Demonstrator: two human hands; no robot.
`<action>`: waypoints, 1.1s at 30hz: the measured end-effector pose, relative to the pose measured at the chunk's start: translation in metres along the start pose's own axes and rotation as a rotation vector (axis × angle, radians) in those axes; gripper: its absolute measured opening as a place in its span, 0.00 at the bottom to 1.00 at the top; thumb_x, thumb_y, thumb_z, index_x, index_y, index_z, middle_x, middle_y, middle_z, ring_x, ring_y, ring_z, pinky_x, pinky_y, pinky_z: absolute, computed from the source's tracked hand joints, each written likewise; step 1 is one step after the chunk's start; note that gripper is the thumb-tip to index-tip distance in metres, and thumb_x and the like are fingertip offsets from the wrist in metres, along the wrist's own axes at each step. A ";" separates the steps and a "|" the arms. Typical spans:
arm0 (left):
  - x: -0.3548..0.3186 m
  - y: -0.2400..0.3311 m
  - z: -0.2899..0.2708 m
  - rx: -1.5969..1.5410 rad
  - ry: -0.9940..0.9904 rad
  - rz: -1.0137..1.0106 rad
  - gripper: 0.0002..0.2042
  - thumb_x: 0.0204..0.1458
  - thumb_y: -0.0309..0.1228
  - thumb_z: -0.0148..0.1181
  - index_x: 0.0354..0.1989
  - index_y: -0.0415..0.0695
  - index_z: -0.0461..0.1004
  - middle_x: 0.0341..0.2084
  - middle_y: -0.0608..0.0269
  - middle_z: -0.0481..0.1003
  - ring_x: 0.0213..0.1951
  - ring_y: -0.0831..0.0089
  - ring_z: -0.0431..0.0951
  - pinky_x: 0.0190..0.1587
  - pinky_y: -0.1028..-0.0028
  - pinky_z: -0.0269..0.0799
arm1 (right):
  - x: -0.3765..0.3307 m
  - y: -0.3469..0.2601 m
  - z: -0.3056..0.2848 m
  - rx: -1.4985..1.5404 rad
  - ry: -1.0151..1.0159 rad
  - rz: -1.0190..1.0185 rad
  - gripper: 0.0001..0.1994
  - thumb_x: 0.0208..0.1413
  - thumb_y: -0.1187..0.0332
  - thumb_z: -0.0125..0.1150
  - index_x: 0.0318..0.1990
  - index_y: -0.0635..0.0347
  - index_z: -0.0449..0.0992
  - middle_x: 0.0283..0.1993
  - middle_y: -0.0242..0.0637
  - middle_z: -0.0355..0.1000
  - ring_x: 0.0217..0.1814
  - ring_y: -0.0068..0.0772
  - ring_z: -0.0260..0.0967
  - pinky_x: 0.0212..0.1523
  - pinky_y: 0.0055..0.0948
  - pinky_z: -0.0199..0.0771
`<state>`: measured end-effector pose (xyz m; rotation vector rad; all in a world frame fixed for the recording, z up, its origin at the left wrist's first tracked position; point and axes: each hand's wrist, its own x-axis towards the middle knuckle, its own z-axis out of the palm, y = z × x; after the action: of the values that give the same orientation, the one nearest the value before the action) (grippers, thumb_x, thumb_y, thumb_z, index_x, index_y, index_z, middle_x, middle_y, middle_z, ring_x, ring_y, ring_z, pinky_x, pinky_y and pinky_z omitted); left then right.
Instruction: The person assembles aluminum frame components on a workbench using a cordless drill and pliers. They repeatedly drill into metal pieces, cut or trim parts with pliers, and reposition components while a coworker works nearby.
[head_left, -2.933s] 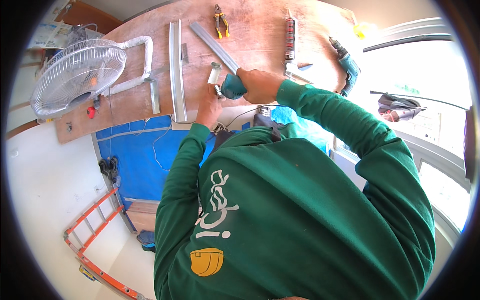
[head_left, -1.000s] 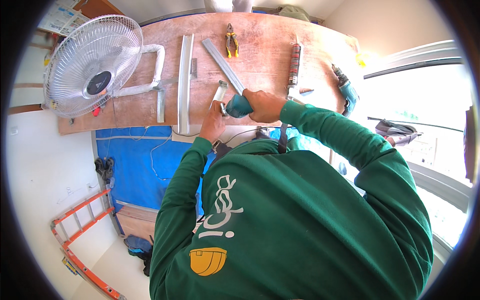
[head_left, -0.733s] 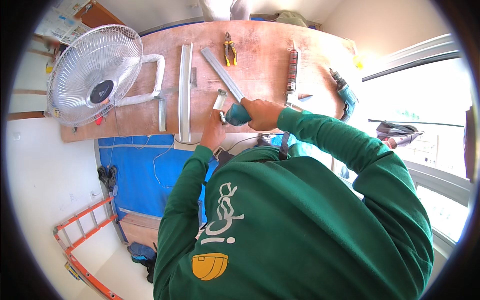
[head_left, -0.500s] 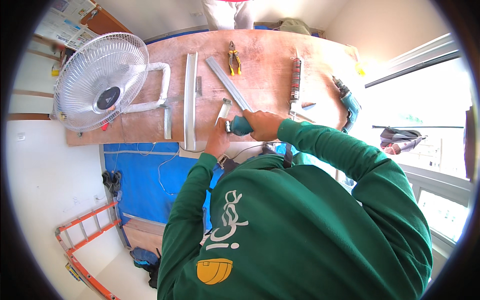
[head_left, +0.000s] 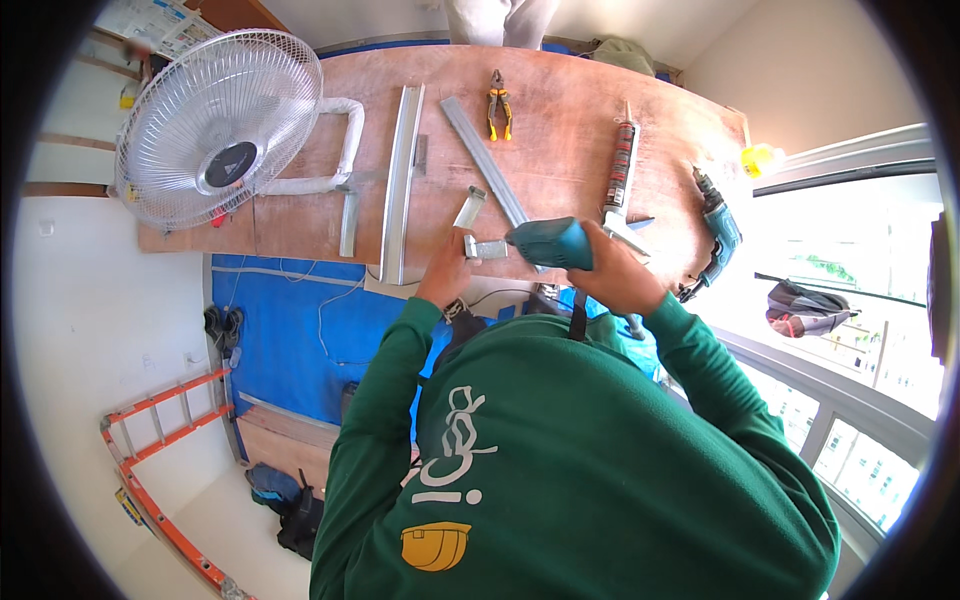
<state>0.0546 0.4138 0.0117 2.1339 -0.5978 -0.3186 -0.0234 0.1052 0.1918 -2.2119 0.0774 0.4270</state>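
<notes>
My right hand is wrapped round a teal power tool, its front end pointing left; its exact kind is hard to make out. My left hand grips a short metal channel piece at the table's near edge, a small gap from the tool. Just beyond that hand lies another short metal piece. Past the tool, a long grey metal channel slants across the table, its near end partly hidden by the tool.
On the wooden table are a caged fan, a long upright metal channel, a short strip, pliers, a sealant tube and a teal drill. Someone's legs stand beyond the far edge.
My right hand and the power tool have moved right, away from my left hand. The short channel piece now shows in my left hand. The whole view has shifted slightly.
</notes>
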 end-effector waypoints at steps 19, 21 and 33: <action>0.078 -0.113 0.004 -1.334 0.542 -0.595 0.17 0.68 0.37 0.66 0.56 0.36 0.76 0.51 0.55 0.79 0.55 0.65 0.81 0.59 0.66 0.83 | -0.100 0.008 0.056 0.340 0.264 0.347 0.31 0.53 0.68 0.70 0.63 0.70 0.68 0.37 0.49 0.81 0.34 0.38 0.82 0.34 0.38 0.82; 0.080 -0.103 0.001 -1.369 0.221 -0.865 0.18 0.69 0.40 0.66 0.55 0.36 0.77 0.51 0.55 0.79 0.54 0.64 0.82 0.56 0.66 0.84 | -0.103 0.008 0.063 0.269 0.257 0.398 0.33 0.53 0.67 0.71 0.64 0.72 0.66 0.39 0.51 0.82 0.35 0.38 0.83 0.35 0.39 0.83; -0.002 -0.196 -0.133 0.606 0.483 -0.410 0.30 0.53 0.43 0.77 0.56 0.36 0.72 0.52 0.39 0.76 0.55 0.39 0.77 0.59 0.50 0.73 | -0.115 0.002 0.074 0.279 0.325 0.424 0.31 0.54 0.70 0.70 0.63 0.74 0.65 0.37 0.48 0.80 0.33 0.37 0.81 0.31 0.38 0.81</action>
<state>0.1683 0.6050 -0.0690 2.7842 0.0489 0.1933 -0.1529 0.1505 0.1858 -1.9622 0.7445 0.2599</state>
